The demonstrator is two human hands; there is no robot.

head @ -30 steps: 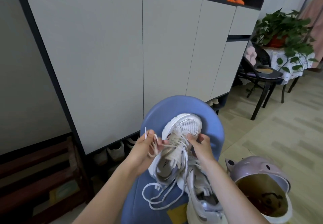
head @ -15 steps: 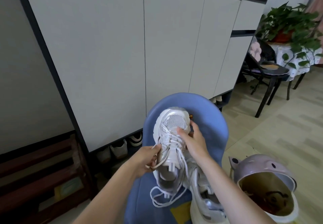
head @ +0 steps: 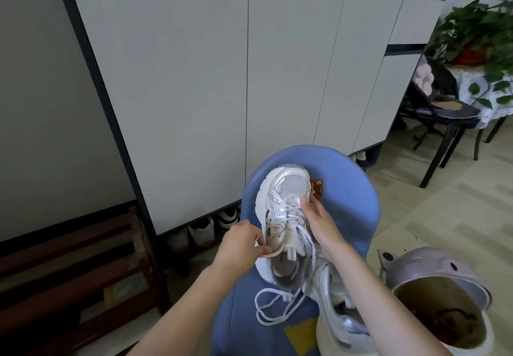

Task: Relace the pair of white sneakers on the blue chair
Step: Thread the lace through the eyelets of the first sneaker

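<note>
- Nearest, at the chair's (head: 355, 189) front right edge, the second sneaker (head: 337, 314) lies partly under the right forearm; how far it is laced cannot be told.
- Loose loops of lace (head: 273, 308) trail on the seat just below the held shoe.
- The left hand (head: 241, 240) pinches a strand of lace beside the tongue, fingers (head: 262, 250) curled on it.
- The held sneaker (head: 283, 216) is lifted over the middle of the seat, toe pointing away toward the chair's back.
- The right hand (head: 319, 222) grips the sneaker's right side, thumb pressed on the laces near the toe.
- Judged step: threading the first shoe, partway up the eyelets, with much lace still slack.
- The next move likely calls for finding the free end, feeding it through the next eyelet and pulling it snug while the right hand steadies the shoe.
- Beyond the chair stands a cabinet (head: 194, 78), with shoes under it.
</note>
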